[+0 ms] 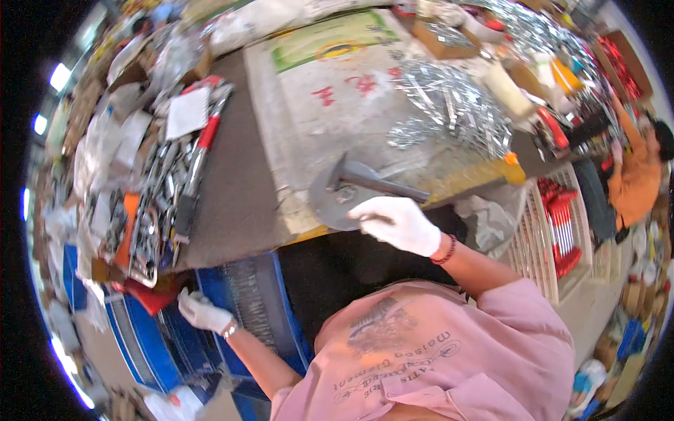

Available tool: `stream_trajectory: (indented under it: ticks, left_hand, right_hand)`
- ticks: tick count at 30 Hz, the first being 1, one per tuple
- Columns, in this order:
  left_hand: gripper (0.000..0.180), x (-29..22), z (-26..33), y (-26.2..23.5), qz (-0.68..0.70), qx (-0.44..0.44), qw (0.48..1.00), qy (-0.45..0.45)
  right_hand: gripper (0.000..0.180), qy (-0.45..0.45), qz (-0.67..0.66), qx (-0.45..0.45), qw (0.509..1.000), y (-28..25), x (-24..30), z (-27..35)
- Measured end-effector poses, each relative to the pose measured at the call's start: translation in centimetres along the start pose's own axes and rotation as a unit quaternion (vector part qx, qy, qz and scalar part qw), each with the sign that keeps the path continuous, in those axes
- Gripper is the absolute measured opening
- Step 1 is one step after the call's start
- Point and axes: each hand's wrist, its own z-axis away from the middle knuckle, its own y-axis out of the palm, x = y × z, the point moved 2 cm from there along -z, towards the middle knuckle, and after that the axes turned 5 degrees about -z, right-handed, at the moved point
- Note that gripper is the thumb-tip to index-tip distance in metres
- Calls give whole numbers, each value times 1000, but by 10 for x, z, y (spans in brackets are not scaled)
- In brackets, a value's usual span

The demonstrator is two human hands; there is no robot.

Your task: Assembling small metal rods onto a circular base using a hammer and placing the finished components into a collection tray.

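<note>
My right hand (pixel 401 226), in a white glove, is over the near rim of a round grey metal plate (pixel 328 205) on the bench. Its fingers are closed together, and I cannot make out what is between them. A hammer (pixel 382 184) lies across the plate, its head to the left and its handle pointing right, just beyond that hand. Lower on the left, my left hand (pixel 202 313), also gloved in white, hangs below the bench edge with its fingers loosely apart. Nearest to it is a red item (pixel 153 296) under the bench corner, partly hidden.
Tools and metal parts (pixel 158 175) crowd the bench's left side. Silver strips (pixel 453 105) are heaped at the back right. Blue drawers (pixel 256 302) stand under the bench. A white crate (pixel 523 245) with red-and-silver pieces is at right; a person in orange (pixel 637 179) is beyond.
</note>
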Motion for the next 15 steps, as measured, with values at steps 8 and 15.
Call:
stream_trajectory:
  ticks: [8,15]
  left_hand:
    - [15,-107,138,34,-25,436,879,192]
    - [36,-147,121,116,-90,308,866,384]
  right_hand:
    - [25,-82,46,21,995,26,16,25]
    - [33,-188,334,-110,917,-85,66,-13]
